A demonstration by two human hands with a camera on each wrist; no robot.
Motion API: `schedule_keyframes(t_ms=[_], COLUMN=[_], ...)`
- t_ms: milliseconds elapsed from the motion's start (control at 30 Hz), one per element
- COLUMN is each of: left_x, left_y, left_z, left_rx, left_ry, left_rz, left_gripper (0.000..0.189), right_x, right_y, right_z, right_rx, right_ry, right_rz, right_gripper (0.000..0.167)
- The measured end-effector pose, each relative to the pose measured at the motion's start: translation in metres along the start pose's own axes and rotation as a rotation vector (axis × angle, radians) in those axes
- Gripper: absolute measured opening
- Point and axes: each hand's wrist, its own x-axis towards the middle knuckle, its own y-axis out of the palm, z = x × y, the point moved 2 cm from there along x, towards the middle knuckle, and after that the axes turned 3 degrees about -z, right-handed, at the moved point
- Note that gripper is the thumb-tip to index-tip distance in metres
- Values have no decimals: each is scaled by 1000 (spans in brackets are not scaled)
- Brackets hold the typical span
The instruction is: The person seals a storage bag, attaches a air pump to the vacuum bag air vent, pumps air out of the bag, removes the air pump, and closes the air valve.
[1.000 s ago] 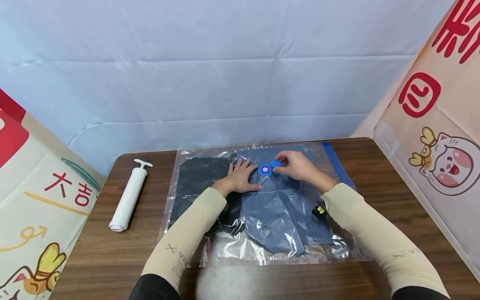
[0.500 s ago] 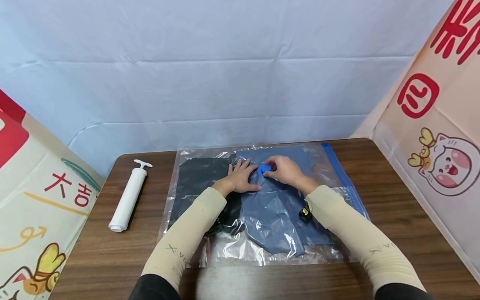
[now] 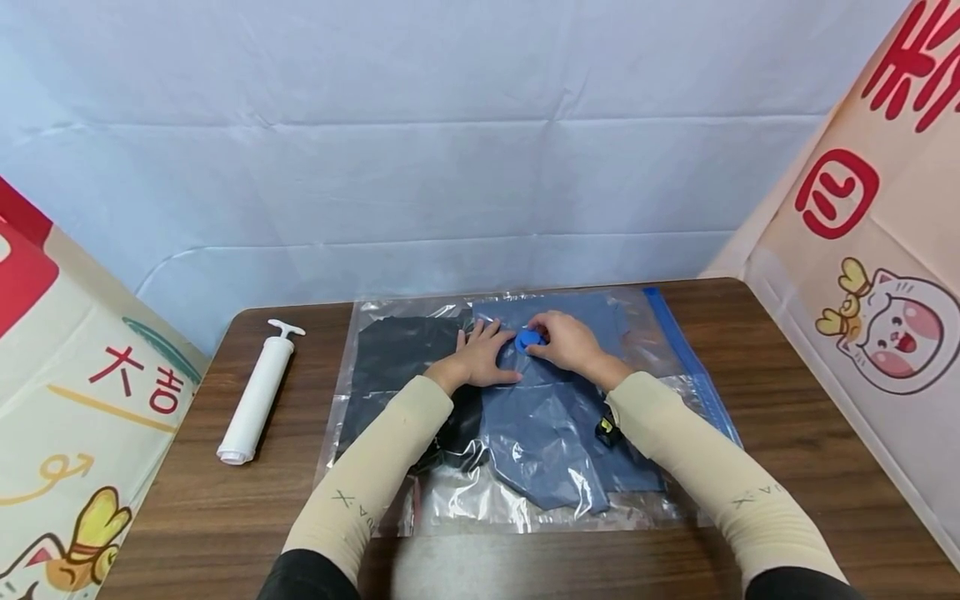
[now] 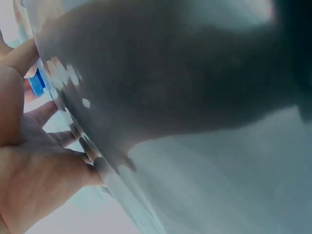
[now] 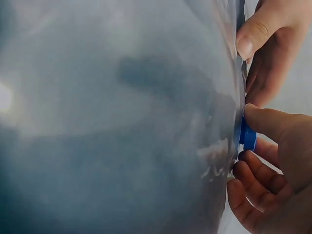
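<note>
A clear plastic vacuum storage bag (image 3: 450, 504) lies flat on the table, with a dark folded cloth (image 3: 405, 354) and a blue-grey cloth (image 3: 543, 450) inside. My left hand (image 3: 476, 360) rests spread on the bag, left of its round valve. On that valve sits a blue valve cap (image 3: 528, 338), its rim pinched between the thumb and fingers of my right hand (image 3: 572, 343). The right wrist view shows the same blue cap (image 5: 249, 137) against the film, close to my left thumb. In the left wrist view, part of the cap (image 4: 36, 84) shows behind my left hand (image 4: 41, 170).
A white hand pump (image 3: 258, 400) with a T-handle lies at the left of the wooden table (image 3: 180, 517). Blue zip edging (image 3: 686, 354) runs down the bag's right side. A white cloth backdrop (image 3: 450, 167) hangs behind; printed banners (image 3: 847, 333) flank the table.
My right hand has moved left, and the cap that stood beside the valve now covers it. During the last half second the right hand has barely shifted. The left hand has stayed put.
</note>
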Motion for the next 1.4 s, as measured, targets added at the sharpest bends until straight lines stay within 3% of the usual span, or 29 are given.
schedule_keyframes(t_ms=[200,300,433,633,900,1067,1400], left_x=[0,0,0,0,1,2,0], left_y=[1,1,1,1,4,2,1], left_z=[1,1,1,1,2,2,1], left_rx=[-11,-15,-16,-14,-10,-12,-17], left_ry=[7,11,13,15,10,9,6], left_rz=[-5,-7,-7,-9,-17,-10,-3], left_gripper=[80,81,80,80,81,81,81], right_x=[0,1,1,0,2,3,2], right_y=[-1,-2,-2,0,4,2,-1], right_z=[-8,-14,-18,-20,-21,-22,-19], right_rx=[97,192,262,278,293,330,370], right_ry=[-82,-110,-76,-29,-20,-38,-16], right_rz=[35,54,83,90,18,60,119], right_gripper=[61,54,44,36,35,44,36])
